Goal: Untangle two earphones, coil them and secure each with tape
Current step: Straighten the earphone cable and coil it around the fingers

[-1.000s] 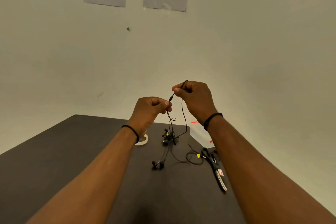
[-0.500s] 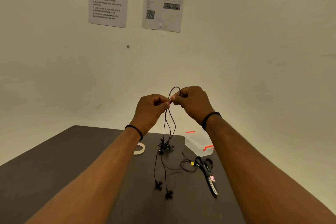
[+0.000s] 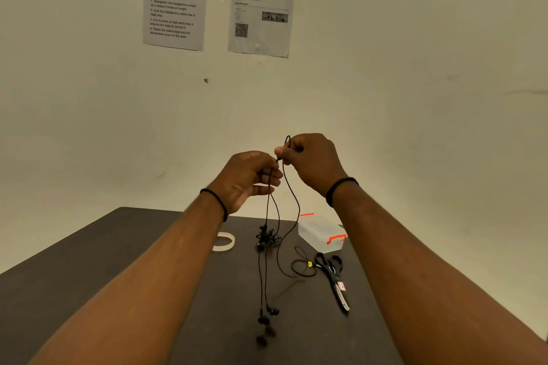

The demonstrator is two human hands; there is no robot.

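Both hands up over the table (image 3: 89,290), cable lifted higher than a second ago: the earbuds (image 3: 267,315) that were lying on the top now hang free below the knot (image 3: 267,237), which also looks airborne, just right of the tape roll (image 3: 224,242). Right hand (image 3: 311,163) pinches the plug end of the earphone cable (image 3: 292,201) between thumb and forefinger, small loop poking out above the fist. Left hand (image 3: 249,178) has dropped slightly away from it, fingers curled loosely round two strands running down to the knot. Hands were touching half a second ago; now there's a short gap with cable spanning it, so I'm feeding length through. Means one lead is partly isolated, but the tangle is still intact, so untangling isn't done. Second cable end (image 3: 302,265) with a yellow tag trails on the table right of the tape roll, beside the scissors (image 3: 333,278) and in front of the clear box (image 3: 320,234). Coiling and taping not started; tape untouched.
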